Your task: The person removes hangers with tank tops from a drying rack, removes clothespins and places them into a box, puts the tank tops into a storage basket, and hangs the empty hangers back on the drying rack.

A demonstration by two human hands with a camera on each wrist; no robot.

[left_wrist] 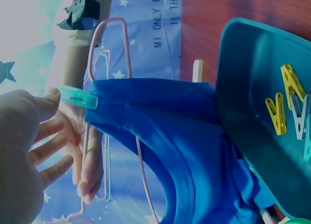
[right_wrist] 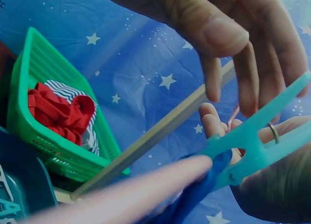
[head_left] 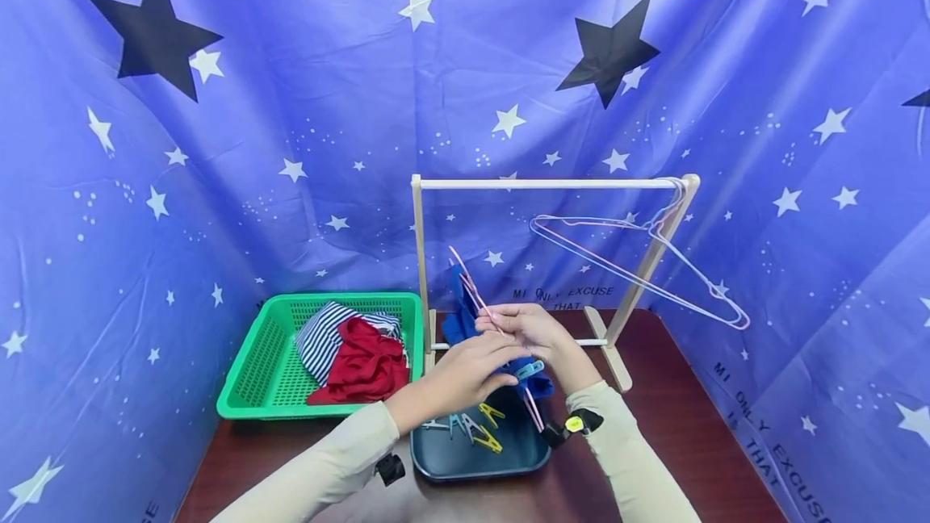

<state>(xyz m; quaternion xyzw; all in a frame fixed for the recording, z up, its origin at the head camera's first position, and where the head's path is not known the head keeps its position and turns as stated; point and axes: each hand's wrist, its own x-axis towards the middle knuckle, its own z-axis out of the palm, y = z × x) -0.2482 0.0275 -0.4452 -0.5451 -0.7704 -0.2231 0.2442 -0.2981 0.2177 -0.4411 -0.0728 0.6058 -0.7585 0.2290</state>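
My right hand [head_left: 534, 329] pinches a pink clothes hanger [left_wrist: 110, 21], held tilted over the table. A blue garment [left_wrist: 170, 97] with a banded edge hangs on it. Near one end of the hanger, a turquoise clothespin [left_wrist: 80, 97] is clamped on the band, its handles spread apart in the right wrist view. My left hand [head_left: 468, 370] is right beside this clothespin, thumb tip by the handle end and fingers loosely spread. Below the hands, a dark tray [head_left: 501, 466] contains several yellow, white and blue clothespins [head_left: 488, 440].
To the left stands a green basket [head_left: 243, 370] with a red cloth [head_left: 366, 361] and a striped cloth [head_left: 320, 341]. Behind the hands is a wooden rack [head_left: 538, 183]; thin wire hangers [head_left: 603, 265] hang at its right end. A starry curtain [head_left: 363, 103] surrounds the brown table [head_left: 690, 442].
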